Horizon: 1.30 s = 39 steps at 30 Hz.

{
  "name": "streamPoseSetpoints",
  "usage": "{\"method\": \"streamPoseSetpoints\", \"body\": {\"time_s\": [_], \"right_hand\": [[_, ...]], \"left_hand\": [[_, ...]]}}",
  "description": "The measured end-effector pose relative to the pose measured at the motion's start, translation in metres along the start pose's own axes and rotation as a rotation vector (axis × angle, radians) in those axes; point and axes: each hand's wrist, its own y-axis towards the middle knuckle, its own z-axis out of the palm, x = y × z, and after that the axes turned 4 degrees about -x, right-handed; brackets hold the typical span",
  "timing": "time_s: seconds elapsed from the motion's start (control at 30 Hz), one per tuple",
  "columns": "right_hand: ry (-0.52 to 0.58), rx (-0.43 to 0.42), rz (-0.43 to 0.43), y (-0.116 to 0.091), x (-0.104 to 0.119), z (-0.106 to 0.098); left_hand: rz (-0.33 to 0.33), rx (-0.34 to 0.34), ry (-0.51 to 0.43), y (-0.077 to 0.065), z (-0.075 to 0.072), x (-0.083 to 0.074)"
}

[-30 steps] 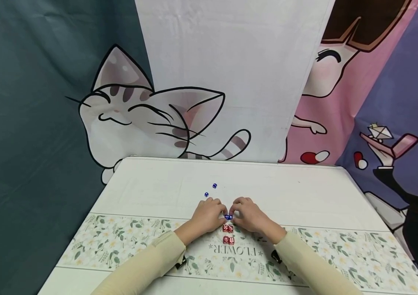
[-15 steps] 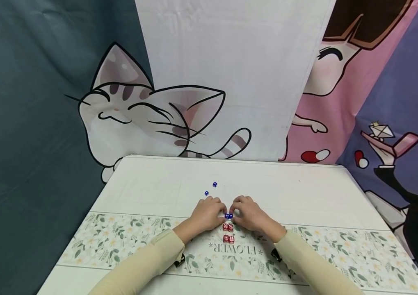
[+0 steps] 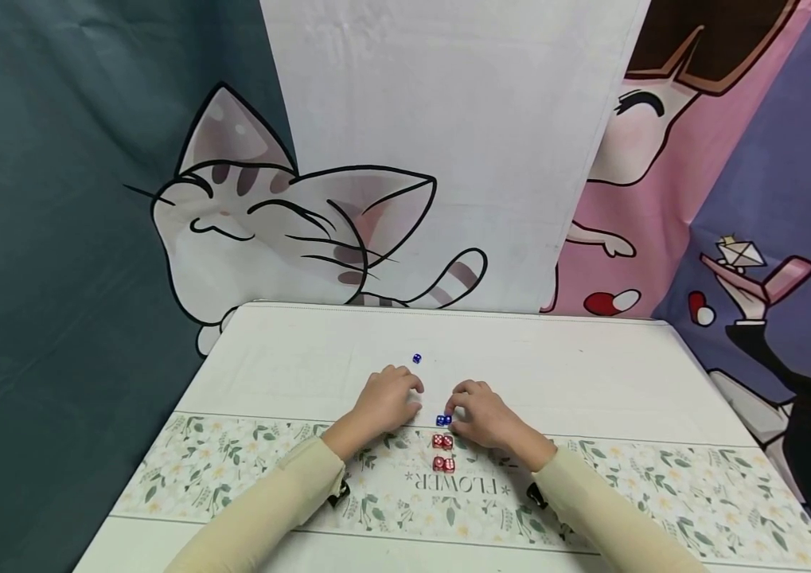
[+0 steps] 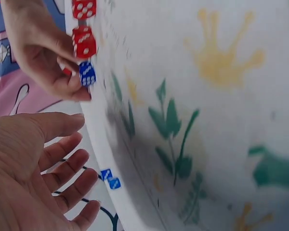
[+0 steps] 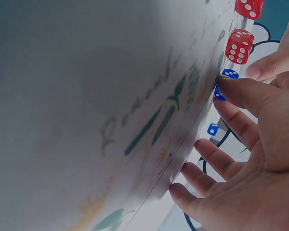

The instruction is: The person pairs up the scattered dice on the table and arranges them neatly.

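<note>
Two blue dice (image 3: 444, 420) sit side by side on the table, behind two pairs of red dice (image 3: 442, 442). My right hand (image 3: 485, 415) pinches the right-hand blue die (image 5: 220, 93) between thumb and index finger, its other fingers spread. Apart from the pair, my left hand (image 3: 385, 399) hovers to the left with relaxed fingers and nothing in them. Beyond it lies a loose blue die (image 3: 416, 359). In the left wrist view two loose blue dice (image 4: 114, 183) show past the left fingertips; the left hand hides one of these in the head view.
The white table (image 3: 555, 358) carries a floral printed band (image 3: 233, 469) with lettering across its front part. Cartoon-printed cloths (image 3: 462, 143) hang behind the table's far edge. Dark wrist devices (image 3: 536, 496) show under both sleeves.
My left hand has let go of the blue pair and moved left and away, covering the nearer loose blue die. The right hand has stayed at the pair.
</note>
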Motion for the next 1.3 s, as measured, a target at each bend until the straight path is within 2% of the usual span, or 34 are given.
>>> {"method": "streamPoseSetpoints", "body": {"time_s": [0.3,0.57,0.87,1.3], "right_hand": [[0.006,-0.004,0.005,-0.002,0.0,0.0],[0.01,-0.001,0.014,-0.003,0.0,0.001],[0.022,-0.012,-0.006,-0.003,-0.001,0.002],[0.02,-0.01,0.001,-0.003,0.0,0.0]], "left_hand": [[-0.083,-0.068,-0.041,0.009,-0.001,0.018],[-0.168,-0.042,-0.042,0.018,0.003,0.033],[-0.195,-0.036,-0.023,0.024,0.01,0.041],[-0.22,-0.022,0.002,0.028,0.014,0.04]]}}
